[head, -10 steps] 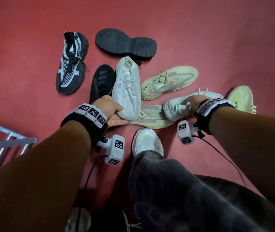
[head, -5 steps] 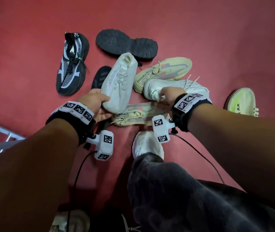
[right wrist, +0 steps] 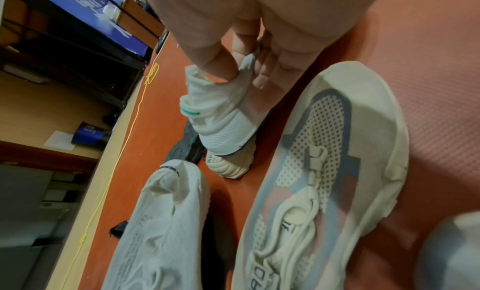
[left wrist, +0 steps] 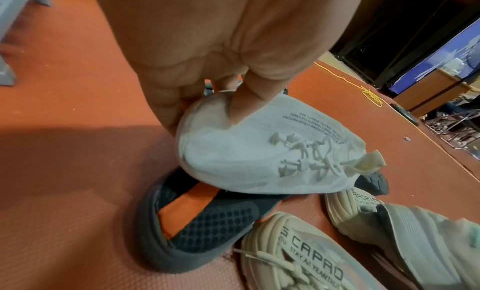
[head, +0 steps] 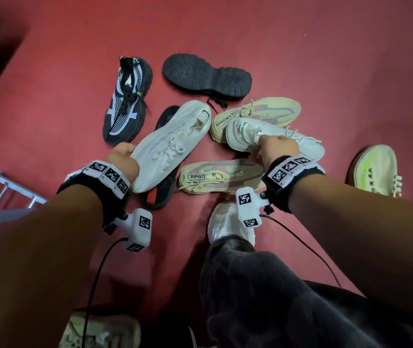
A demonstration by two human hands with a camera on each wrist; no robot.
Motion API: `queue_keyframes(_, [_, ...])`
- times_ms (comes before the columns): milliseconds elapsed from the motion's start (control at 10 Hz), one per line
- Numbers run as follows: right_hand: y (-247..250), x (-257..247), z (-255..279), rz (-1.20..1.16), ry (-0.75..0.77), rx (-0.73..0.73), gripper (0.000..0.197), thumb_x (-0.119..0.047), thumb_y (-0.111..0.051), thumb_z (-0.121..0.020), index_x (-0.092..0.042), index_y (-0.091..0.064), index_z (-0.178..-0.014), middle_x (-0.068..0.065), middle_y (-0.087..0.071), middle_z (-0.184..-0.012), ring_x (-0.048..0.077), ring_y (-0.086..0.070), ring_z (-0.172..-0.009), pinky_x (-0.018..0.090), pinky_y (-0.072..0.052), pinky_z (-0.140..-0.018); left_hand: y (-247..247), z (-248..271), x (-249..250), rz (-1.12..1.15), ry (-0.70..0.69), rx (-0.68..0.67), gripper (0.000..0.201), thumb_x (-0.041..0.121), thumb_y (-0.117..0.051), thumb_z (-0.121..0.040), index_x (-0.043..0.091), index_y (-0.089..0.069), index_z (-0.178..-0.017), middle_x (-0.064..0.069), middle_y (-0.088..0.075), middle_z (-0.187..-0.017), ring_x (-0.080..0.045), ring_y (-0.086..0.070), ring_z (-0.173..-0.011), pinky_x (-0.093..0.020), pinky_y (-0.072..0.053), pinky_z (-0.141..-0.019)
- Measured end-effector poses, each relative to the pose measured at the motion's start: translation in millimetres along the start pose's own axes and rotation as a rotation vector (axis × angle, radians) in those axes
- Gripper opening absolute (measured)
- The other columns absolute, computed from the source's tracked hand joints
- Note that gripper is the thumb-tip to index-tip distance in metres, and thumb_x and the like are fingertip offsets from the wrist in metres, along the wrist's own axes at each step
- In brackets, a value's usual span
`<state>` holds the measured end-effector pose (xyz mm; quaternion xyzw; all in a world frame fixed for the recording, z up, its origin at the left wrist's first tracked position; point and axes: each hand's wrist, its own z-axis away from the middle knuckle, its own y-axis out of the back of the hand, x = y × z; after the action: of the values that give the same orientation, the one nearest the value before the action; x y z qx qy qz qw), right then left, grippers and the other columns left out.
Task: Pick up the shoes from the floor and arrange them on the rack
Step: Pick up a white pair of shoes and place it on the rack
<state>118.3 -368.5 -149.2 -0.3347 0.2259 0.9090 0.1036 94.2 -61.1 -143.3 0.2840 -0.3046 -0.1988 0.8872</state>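
My left hand (head: 122, 156) grips the toe of a white knit sneaker (head: 172, 144) and holds it lifted above a black shoe (head: 161, 194); the thumb presses its upper (left wrist: 241, 109). My right hand (head: 275, 146) pinches the collar of a white sneaker with a green stripe (head: 245, 131), also lifted; its heel (right wrist: 218, 125) hangs down. Two cream sneakers (head: 258, 114) (head: 220, 175) lie on the red floor beneath. A metal rack (head: 1, 194) shows at the left edge.
On the red floor (head: 301, 59) lie a black-and-white patterned sneaker (head: 127, 101), an overturned black shoe (head: 208, 75) and a yellow-green shoe (head: 376, 172) at the right. My own white shoe (head: 228, 222) and dark trouser leg stand below. Shelving and a yellow cable (right wrist: 140, 101) line the far edge.
Both hands have lifted their white sneakers off the pile. The left shoe has swung its heel up and to the right; the right hand has carried its shoe leftward over the cream sneakers.
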Motion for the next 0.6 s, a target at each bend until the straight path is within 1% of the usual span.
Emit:
queue_keyframes(100, [-7.6, -4.0, 10.7, -0.084, -0.047, -0.054, 0.004, -0.004, -0.057, -0.086, -0.005, -0.057, -0.082, 0.014, -0.067, -0.058, 0.028, -0.065, -0.052, 0.049, -0.063, -0.071, 0.2, 1.3, -0.3, -0.058, -0.048, 0.02, 0.05, -0.01, -0.052, -0.088, 0.008, -0.054, -0.134, -0.02, -0.062, -0.127, -0.037, -0.061, -0.112, -0.04, -0.049, -0.091])
queue_keyframes(200, [-22.4, -9.4, 23.3, -0.146, -0.025, -0.114, 0.003, 0.0, -0.058, -0.09, 0.001, -0.058, -0.087, 0.019, -0.063, -0.068, 0.024, -0.061, -0.046, 0.039, -0.061, -0.055, -0.9, -3.0, 2.2, -0.023, -0.035, -0.012, 0.05, -0.011, -0.052, -0.089, 0.007, -0.055, -0.135, -0.018, -0.063, -0.127, -0.036, -0.062, -0.102, -0.037, -0.049, -0.086])
queue_keyframes(300, [-41.2, -20.0, 31.6, -0.232, -0.067, -0.226, 0.006, -0.003, -0.057, -0.094, -0.002, -0.059, -0.089, 0.016, -0.059, -0.071, 0.025, -0.063, -0.054, 0.033, -0.06, -0.05, 3.7, -5.5, 1.8, 0.118, 0.042, -0.068, 0.048, -0.016, -0.056, -0.086, 0.005, -0.06, -0.129, -0.013, -0.064, -0.117, -0.026, -0.057, -0.087, -0.031, -0.044, -0.076])
queue_keyframes(400, [-55.8, -25.7, 48.2, -0.246, -0.07, -0.395, 0.008, -0.012, -0.06, -0.096, -0.011, -0.067, -0.099, 0.014, -0.068, -0.1, 0.03, -0.072, -0.093, 0.039, -0.062, -0.084, 9.3, -6.9, -5.0, 0.229, 0.053, -0.076, 0.045, -0.014, -0.059, -0.079, 0.003, -0.064, -0.12, -0.012, -0.067, -0.097, -0.028, -0.061, -0.083, -0.04, -0.05, -0.07])
queue_keyframes(500, [-69.7, -15.2, 61.1, -0.14, 0.019, -0.488, 0.023, -0.014, -0.069, -0.081, -0.009, -0.073, -0.103, 0.013, -0.071, -0.102, 0.029, -0.071, -0.096, 0.04, -0.058, -0.088, 17.9, -2.5, -7.3, 0.295, 0.077, -0.063, 0.036, -0.004, -0.06, -0.074, 0.013, -0.07, -0.103, -0.009, -0.065, -0.082, -0.029, -0.061, -0.074, -0.038, -0.052, -0.063])
queue_keyframes(600, [-81.8, -5.2, 68.1, -0.039, 0.046, -0.508, 0.009, -0.01, -0.067, -0.084, -0.005, -0.069, -0.092, 0.016, -0.07, -0.087, 0.033, -0.066, -0.08, 0.051, -0.057, -0.079, 37.4, 13.6, -3.4, 0.338, 0.084, -0.028, 0.022, 0.002, -0.06, -0.072, 0.021, -0.065, -0.08, -0.003, -0.06, -0.072, -0.024, -0.055, -0.066, -0.025, -0.04, -0.053])
